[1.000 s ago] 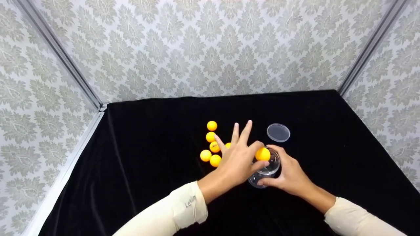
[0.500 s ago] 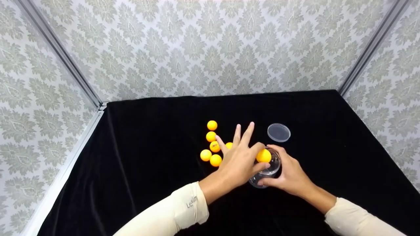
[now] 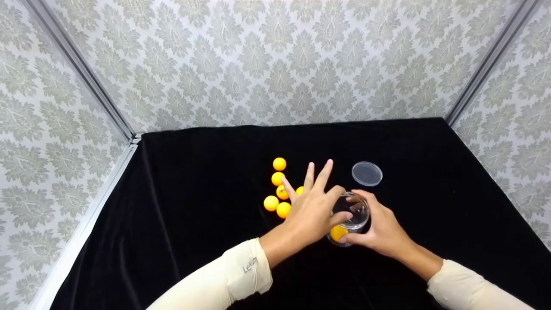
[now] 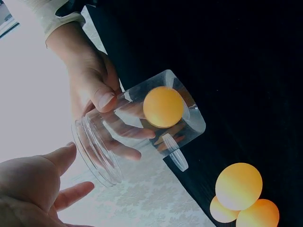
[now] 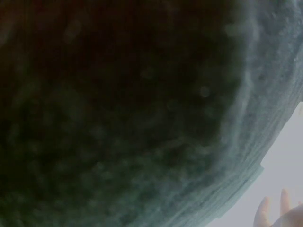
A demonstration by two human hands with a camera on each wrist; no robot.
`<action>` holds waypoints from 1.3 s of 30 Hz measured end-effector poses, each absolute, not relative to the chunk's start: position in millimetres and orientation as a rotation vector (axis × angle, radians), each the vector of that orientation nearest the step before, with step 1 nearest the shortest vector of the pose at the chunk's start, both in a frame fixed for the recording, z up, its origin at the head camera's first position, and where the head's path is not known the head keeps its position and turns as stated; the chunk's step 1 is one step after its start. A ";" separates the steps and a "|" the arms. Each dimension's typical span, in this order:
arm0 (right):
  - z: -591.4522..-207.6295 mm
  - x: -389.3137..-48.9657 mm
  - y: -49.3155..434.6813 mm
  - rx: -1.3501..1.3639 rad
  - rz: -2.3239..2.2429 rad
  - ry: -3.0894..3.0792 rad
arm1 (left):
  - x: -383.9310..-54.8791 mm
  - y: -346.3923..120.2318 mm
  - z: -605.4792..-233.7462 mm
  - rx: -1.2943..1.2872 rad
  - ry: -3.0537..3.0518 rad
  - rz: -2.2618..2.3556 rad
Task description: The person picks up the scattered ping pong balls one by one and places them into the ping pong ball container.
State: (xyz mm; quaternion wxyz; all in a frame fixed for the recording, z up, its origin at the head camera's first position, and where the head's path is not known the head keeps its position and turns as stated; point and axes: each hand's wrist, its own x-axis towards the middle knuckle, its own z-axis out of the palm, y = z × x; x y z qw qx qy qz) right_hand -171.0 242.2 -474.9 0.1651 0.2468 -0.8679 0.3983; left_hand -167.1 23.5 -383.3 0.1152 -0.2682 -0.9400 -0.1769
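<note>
Ball (image 4: 163, 107) now inside jar (image 4: 135, 125) — left hand (image 3: 311, 210) spread, emptied; right hand (image 3: 381, 227) grips jar.

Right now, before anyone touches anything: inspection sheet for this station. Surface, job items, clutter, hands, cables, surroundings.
Surface: black cloth, creased toward the left side.
Job items: clear jar with one orange ball inside; lid off, lying on the cloth; six loose orange balls visible in the head view, some partly hidden.
Clutter: nothing seen.
Hands: right hand grips the jar; left hand at its mouth, holding nothing.
Cables: nothing seen.
Surroundings: patterned walls, grey corner posts.
</note>
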 end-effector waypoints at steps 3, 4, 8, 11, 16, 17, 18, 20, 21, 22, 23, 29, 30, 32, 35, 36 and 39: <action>-476.0 -170.7 242.1 0.702 1.128 -2.476 | -167.8 21.7 -383.7 -0.773 -2.759 -0.528; -476.3 -170.6 241.9 0.705 1.124 -2.474 | -168.1 20.9 -383.7 -0.769 -2.761 -0.529; -476.3 -170.1 241.6 0.699 1.127 -2.482 | -169.7 17.0 -383.3 -0.747 -2.766 -0.526; -475.8 -169.7 241.4 0.691 1.132 -2.487 | -172.4 12.9 -381.6 -0.724 -2.764 -0.525; -476.4 -170.4 241.0 0.699 1.141 -2.476 | -180.4 3.9 -375.4 -0.665 -2.774 -0.553; -476.7 -170.7 241.0 0.704 1.141 -2.472 | -182.6 1.7 -373.8 -0.648 -2.782 -0.573; -476.7 -170.9 240.9 0.708 1.142 -2.468 | -184.9 -0.8 -372.2 -0.631 -2.788 -0.598; -476.6 -171.1 241.2 0.715 1.138 -2.472 | -190.1 -6.5 -369.1 -0.588 -2.809 -0.670; -476.5 -171.4 241.4 0.716 1.138 -2.473 | -193.0 -9.7 -367.6 -0.565 -2.818 -0.710; -476.0 -171.6 241.6 0.719 1.136 -2.480 | -196.0 -13.0 -366.1 -0.541 -2.826 -0.748; -475.7 -171.7 241.9 0.720 1.139 -2.482 | -199.5 -16.5 -364.8 -0.518 -2.832 -0.789; -474.5 -172.4 243.1 0.749 1.135 -2.462 | -219.7 -35.9 -358.9 -0.395 -2.853 -0.933; -474.5 -172.6 243.2 0.753 1.135 -2.455 | -222.7 -38.8 -359.3 -0.379 -2.853 -0.946; -474.7 -172.8 243.2 0.749 1.138 -2.448 | -228.9 -45.2 -362.0 -0.350 -2.854 -0.973; -474.2 -172.4 242.4 0.741 1.133 -2.446 | -237.8 -55.6 -368.9 -0.294 -2.869 -0.959; -474.2 -172.2 242.1 0.731 1.135 -2.449 | -240.5 -59.1 -371.7 -0.272 -2.878 -0.938; -473.6 -171.7 241.1 0.714 1.130 -2.464 | -246.6 -69.1 -381.0 -0.207 -2.919 -0.856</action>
